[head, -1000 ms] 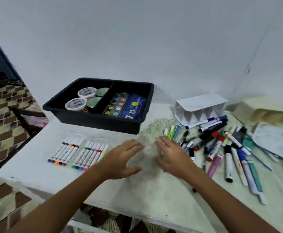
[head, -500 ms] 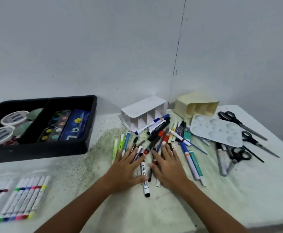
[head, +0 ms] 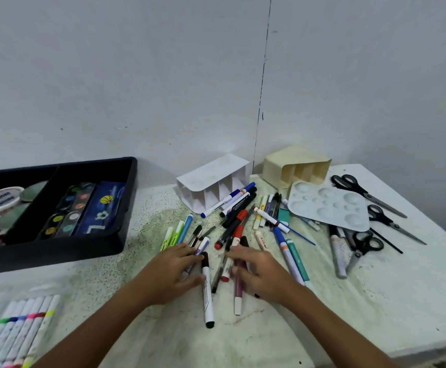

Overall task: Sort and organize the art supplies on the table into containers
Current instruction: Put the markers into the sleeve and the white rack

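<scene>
Markers (head: 236, 229), slim plastic barrels, lie heaped on my speckled table (head: 375, 301) before two ribbed organizers. My left hand (head: 172, 272) and right hand (head: 263, 273) rest flat, fingers relaxed, grasping nothing.

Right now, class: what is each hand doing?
Left hand: open, fingers resting on the pens.
Right hand: open, fingers spread over them.

A plain room is serving as a home craft corner: a speckled bench (head: 375, 301) is sitting against bare white walls (head: 137, 75), with scattered markers (head: 232, 227), scissors (head: 367, 193) at two o'clock and a paint palette (head: 328, 205).
</scene>
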A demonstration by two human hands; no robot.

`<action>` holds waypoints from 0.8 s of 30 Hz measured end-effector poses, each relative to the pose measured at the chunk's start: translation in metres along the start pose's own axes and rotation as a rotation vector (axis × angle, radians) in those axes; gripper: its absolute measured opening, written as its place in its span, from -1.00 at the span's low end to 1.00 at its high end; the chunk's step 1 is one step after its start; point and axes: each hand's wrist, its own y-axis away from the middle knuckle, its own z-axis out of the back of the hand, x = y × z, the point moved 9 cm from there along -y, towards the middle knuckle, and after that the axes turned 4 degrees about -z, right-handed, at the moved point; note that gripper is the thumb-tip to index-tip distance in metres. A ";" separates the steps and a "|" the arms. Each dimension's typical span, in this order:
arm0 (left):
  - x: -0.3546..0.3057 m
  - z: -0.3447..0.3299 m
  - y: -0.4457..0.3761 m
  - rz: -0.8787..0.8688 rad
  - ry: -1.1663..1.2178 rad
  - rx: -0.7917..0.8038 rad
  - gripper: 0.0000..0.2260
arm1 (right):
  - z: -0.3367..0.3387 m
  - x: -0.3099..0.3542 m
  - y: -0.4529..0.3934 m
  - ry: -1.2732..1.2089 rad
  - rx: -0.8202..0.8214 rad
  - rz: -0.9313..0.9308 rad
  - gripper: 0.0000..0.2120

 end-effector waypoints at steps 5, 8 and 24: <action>-0.007 0.017 -0.011 -0.060 -0.017 -0.103 -0.24 | 0.036 -0.018 0.001 -0.112 -0.122 -0.047 -0.71; -0.014 0.014 -0.027 -0.073 -0.013 -0.146 -0.40 | 0.061 -0.041 0.000 -0.040 -0.215 -0.049 -0.74; -0.049 0.005 -0.075 0.077 0.013 -0.134 -0.41 | 0.122 -0.088 -0.037 0.523 -0.229 -0.050 -0.68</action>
